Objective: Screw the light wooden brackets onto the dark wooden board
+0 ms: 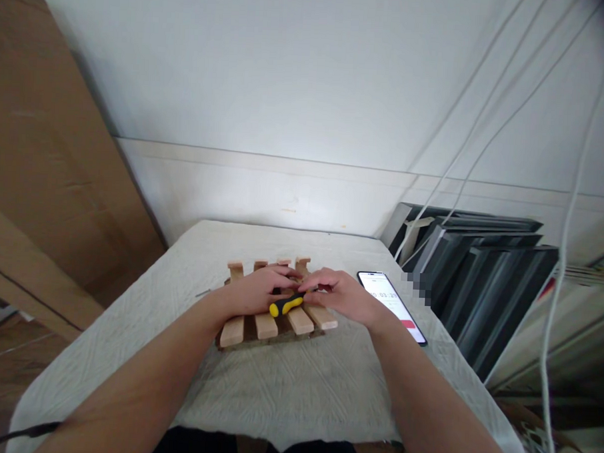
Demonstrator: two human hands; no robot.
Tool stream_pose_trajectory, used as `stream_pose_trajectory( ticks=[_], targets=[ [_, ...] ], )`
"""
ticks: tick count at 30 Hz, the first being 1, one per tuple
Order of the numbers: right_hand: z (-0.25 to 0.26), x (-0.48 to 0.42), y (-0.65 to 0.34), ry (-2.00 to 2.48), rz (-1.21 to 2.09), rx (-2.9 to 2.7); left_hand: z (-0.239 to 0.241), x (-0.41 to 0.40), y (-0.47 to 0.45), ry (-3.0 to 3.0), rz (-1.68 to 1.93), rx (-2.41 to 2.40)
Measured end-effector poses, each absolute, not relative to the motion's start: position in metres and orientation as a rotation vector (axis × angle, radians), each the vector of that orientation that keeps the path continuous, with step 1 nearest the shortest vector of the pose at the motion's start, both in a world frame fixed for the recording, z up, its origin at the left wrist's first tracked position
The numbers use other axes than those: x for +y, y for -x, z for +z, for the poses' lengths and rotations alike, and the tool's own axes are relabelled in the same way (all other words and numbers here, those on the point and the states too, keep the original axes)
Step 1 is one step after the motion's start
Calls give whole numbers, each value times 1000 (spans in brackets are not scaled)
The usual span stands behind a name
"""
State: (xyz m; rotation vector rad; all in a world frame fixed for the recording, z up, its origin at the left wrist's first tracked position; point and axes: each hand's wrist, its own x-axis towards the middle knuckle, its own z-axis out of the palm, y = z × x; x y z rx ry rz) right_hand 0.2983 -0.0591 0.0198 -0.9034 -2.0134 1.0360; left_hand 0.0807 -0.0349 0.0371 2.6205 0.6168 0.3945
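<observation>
A slatted wooden piece (231, 331) lies on the cloth-covered table in front of me, several pale slats side by side with hooked far ends. My left hand (262, 288) rests over its middle, fingers bent down around the slats; what the fingertips touch is partly hidden. A yellow and black screwdriver (284, 305) lies slantwise above the slats, its butt pointing to the lower left. At its front end, my right hand (336, 291) has thumb and fingers pinched together on it. The shaft and tip are covered by the fingers.
A phone (391, 304) showing a timer lies to the right on the white tablecloth (285, 393). A thin metal rod (203, 293) is left of the slats. Dark panels (480, 281) lean at the right, white cables (563, 264) hang there, and cardboard (60, 142) stands left.
</observation>
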Motion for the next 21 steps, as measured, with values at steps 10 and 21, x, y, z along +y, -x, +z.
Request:
stream_pose_trajectory(
  ticks=[10,21],
  targets=[
    [23,-50,-309,922,1466,-1210,31,-31,-81,-2677,387,570],
    [15,-51,-303,1049,942,-1520,33,-33,-81,-2653,364,589]
  ],
)
